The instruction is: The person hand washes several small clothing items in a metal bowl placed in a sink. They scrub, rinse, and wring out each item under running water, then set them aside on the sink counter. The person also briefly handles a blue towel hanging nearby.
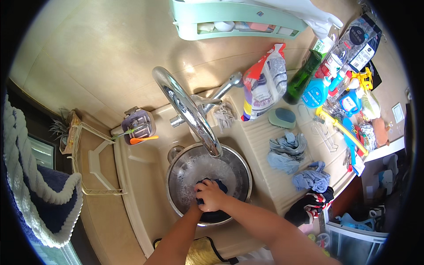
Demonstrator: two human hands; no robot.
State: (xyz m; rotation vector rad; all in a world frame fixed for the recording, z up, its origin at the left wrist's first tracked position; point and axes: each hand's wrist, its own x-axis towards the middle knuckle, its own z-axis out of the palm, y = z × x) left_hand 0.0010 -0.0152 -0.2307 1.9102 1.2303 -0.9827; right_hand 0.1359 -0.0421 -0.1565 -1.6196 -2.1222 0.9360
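A round metal basin of sudsy water stands in the beige sink, under the curved chrome faucet. My right hand is inside the basin with its fingers bent over a dark navy cloth, gripping it. My left hand reaches into the same spot from the left. It is mostly hidden by my right hand and the cloth, so its fingers cannot be made out. More dark fabric lies in the water by the basin's near rim.
On the ribbed drainboard lie blue-grey cloth, light-blue cloth, a dark striped garment and a green-and-blue brush or soap piece. Behind are a plastic bag, a green bottle and several detergent bottles. A caddy sits at left.
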